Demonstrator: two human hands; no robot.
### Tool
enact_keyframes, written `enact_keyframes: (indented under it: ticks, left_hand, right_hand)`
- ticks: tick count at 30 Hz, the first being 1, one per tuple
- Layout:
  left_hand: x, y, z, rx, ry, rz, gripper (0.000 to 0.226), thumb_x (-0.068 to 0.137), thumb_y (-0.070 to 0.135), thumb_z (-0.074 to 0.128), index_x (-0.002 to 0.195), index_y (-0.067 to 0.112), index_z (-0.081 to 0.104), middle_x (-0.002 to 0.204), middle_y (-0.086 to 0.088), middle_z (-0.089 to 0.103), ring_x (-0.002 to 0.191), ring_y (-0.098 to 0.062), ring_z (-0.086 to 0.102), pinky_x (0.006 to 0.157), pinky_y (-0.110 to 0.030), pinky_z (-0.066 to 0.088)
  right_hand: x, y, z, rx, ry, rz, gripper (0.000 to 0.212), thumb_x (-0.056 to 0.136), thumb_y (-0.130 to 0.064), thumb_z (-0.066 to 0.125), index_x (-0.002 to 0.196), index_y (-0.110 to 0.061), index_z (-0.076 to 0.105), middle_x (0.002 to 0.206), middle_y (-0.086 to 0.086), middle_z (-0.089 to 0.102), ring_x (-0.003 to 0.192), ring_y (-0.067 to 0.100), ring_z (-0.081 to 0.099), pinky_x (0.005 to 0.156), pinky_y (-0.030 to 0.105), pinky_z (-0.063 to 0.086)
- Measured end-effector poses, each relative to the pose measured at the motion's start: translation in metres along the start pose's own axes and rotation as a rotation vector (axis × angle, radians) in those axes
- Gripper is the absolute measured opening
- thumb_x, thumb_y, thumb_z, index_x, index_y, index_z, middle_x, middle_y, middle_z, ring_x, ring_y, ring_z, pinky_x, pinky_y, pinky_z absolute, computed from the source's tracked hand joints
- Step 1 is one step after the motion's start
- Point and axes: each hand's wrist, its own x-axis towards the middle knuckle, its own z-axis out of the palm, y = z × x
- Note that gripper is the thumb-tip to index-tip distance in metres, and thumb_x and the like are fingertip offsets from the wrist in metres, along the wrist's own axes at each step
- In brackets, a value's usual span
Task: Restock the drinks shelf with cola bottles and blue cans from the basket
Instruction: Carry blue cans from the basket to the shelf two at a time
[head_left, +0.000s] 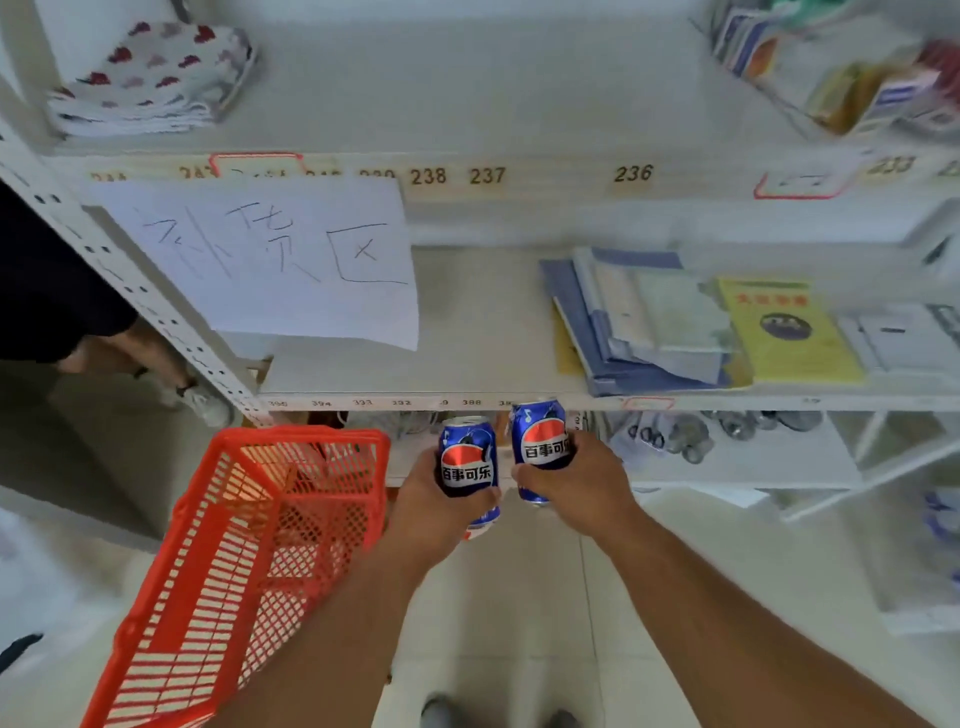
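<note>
Each of my hands holds one blue can upright in front of the white shelving. My left hand (434, 506) grips the left blue can (467, 460); my right hand (576, 480) grips the right blue can (540, 441), held slightly higher, level with the front edge of the middle shelf (467, 338). The red plastic basket (249, 545) sits on the floor to the left of my left arm; I see nothing inside it from here. No cola bottles are visible.
A handwritten paper sign (280, 260) hangs over the left part of the middle shelf. Booklets and a yellow book (784, 327) lie at its right. Folded cloths (156, 78) sit on the top shelf. Another person's legs (156, 364) stand at the left.
</note>
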Motion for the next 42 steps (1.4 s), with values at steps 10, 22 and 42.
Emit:
enact_keyframes:
  ticks: [10,22,42]
  left_hand:
    - [-0.011,0.065,0.125,0.208,-0.211,0.161,0.056,0.078,0.015,0.088,0.124,0.031,0.061,0.107,0.011,0.074,0.093,0.001,0.069,0.061,-0.008,0.048]
    - [-0.033,0.099,0.211,0.277,-0.626,0.278,0.052,0.080,0.014,0.088,0.119,0.033,0.059,0.102,0.015,0.069,0.088,0.003,0.065,0.058,-0.006,0.047]
    - [-0.272,0.055,0.384,0.421,-1.201,0.432,0.058,0.075,0.018,0.091,0.121,0.034,0.059,0.110,0.010,0.071,0.097,-0.005,0.070,0.068,-0.015,0.055]
  right_hand:
    - [-0.028,0.053,-0.119,0.098,0.252,0.070,0.030,0.074,-0.029,0.090,0.097,-0.030,0.071,0.087,-0.009,0.075,0.081,0.004,0.071,0.067,0.018,0.050]
    - [-0.116,0.087,-0.179,0.235,0.683,0.211,0.029,0.077,-0.021,0.089,0.086,-0.031,0.063,0.081,-0.008,0.072,0.068,0.002,0.067,0.051,0.007,0.045]
    - [-0.402,0.213,-0.226,0.458,1.317,0.474,0.045,0.077,-0.031,0.091,0.107,-0.029,0.058,0.094,-0.013,0.068,0.084,0.002,0.066,0.062,0.015,0.049]
